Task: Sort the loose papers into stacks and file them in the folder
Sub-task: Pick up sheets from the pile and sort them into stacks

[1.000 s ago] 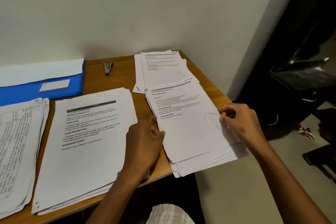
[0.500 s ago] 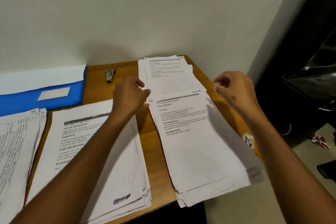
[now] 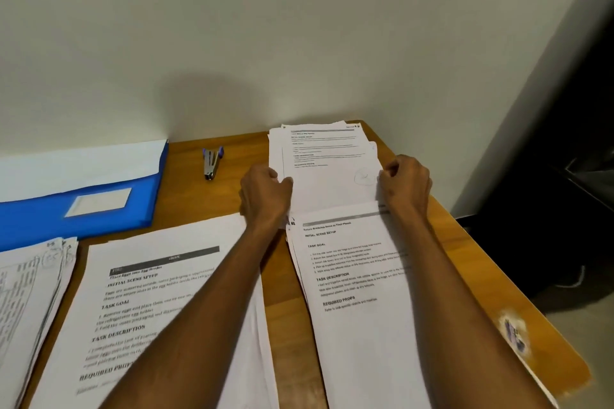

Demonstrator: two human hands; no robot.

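Note:
A loose stack of printed papers (image 3: 327, 156) lies at the table's far right corner against the wall. My left hand (image 3: 265, 192) grips its left edge and my right hand (image 3: 405, 186) grips its right edge. Nearer to me lies a second stack (image 3: 358, 292), partly covering the far one. A third stack (image 3: 159, 309) lies in the middle under my left forearm, and a fourth stack (image 3: 30, 302) is at the left edge. The blue folder (image 3: 76, 209) lies at the back left with white sheets on it.
A small stapler (image 3: 212, 163) lies on the wooden table (image 3: 465, 259) between the folder and the far stack. The table's right edge drops to the floor, with dark furniture (image 3: 564, 176) beyond. The wall stands right behind the table.
Both hands have left the near right stack, reached forward and taken hold of the far stack's two side edges.

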